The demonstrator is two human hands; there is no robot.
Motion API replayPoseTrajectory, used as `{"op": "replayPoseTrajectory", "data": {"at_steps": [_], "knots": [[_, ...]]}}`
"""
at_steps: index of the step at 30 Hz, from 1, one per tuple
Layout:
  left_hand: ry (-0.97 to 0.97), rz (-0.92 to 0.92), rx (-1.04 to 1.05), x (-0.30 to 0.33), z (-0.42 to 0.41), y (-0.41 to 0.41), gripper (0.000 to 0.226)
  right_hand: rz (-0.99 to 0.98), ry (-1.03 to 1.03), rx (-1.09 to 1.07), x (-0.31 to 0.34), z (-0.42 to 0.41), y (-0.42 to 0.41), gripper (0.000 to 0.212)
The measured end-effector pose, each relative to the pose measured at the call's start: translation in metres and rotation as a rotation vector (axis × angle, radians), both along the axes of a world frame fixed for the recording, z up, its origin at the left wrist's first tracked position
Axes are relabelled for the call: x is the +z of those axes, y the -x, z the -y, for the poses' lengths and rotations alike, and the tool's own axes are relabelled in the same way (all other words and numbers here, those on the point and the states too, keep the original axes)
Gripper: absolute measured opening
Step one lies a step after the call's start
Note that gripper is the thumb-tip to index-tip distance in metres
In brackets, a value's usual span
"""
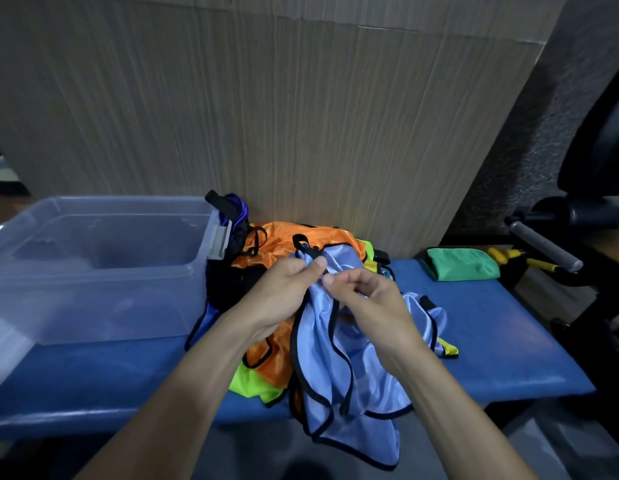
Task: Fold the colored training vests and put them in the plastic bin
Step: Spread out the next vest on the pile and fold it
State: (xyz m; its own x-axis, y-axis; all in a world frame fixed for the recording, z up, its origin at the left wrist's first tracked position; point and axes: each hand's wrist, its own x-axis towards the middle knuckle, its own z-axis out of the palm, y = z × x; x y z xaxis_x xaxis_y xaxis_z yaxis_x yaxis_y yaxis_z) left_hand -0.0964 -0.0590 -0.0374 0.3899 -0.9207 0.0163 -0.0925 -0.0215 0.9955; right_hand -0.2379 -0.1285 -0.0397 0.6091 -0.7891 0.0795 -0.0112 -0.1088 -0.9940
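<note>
**Both hands on the light blue vest, above the pile**

Left hand (pixel 284 289) comes in from 7 o'clock; thumb and fingers pinch the top edge of the light blue vest (pixel 349 386) near its black trim. Right hand (pixel 367 299) comes in from 5 o'clock, fingers curled, pinching the same edge just beside the left. The two hands nearly touch.

The vest hangs crumpled from the grip, its lower part draped over the front edge of the blue bench (pixel 502 341) toward 6 o'clock. Unfolded.

Behind and under it sits the pile: orange vest (pixel 284 251) at 12 o'clock from the hands, neon yellow-green vest (pixel 249 382) at 7 o'clock, dark blue and black pieces (pixel 232 282) at 10 o'clock against the bin.

Clear plastic bin (pixel 100 306) stands on the bench at 9 o'clock, touching the pile's left side. Cannot tell whether anything lies inside.

Folded green vest (pixel 464 265) lies on the bench at 2 o'clock, well apart from the pile. A cardboard sheet (pixel 266 116) stands behind the bench.
</note>
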Motion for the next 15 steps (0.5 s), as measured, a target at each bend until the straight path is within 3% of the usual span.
{"op": "replayPoseTrajectory", "data": {"at_steps": [4, 6, 8, 11, 13, 15], "knots": [[-0.037, -0.056, -0.013, 0.003, -0.004, 0.0, 0.045, 0.019, -0.03, 0.036, 0.0, 0.004, -0.001, 0.013], [-0.02, -0.126, 0.004, 0.004, -0.006, -0.008, 0.033, 0.089, 0.025, -0.093, 0.004, 0.013, 0.002, 0.012], [0.023, -0.162, 0.077, 0.007, -0.009, -0.018, 0.018, 0.187, 0.134, -0.274, 0.014, 0.026, 0.011, 0.016], [0.064, -0.237, 0.13, 0.015, -0.013, -0.022, 0.031, 0.185, 0.38, -0.41, 0.021, 0.032, 0.024, 0.01], [0.087, -0.293, 0.143, 0.018, -0.012, -0.019, 0.035, 0.141, 0.537, -0.321, 0.019, 0.02, 0.022, 0.011], [0.098, -0.341, 0.145, 0.02, -0.009, -0.015, 0.036, 0.012, 0.762, -0.126, 0.014, 0.003, 0.017, 0.025]]}}
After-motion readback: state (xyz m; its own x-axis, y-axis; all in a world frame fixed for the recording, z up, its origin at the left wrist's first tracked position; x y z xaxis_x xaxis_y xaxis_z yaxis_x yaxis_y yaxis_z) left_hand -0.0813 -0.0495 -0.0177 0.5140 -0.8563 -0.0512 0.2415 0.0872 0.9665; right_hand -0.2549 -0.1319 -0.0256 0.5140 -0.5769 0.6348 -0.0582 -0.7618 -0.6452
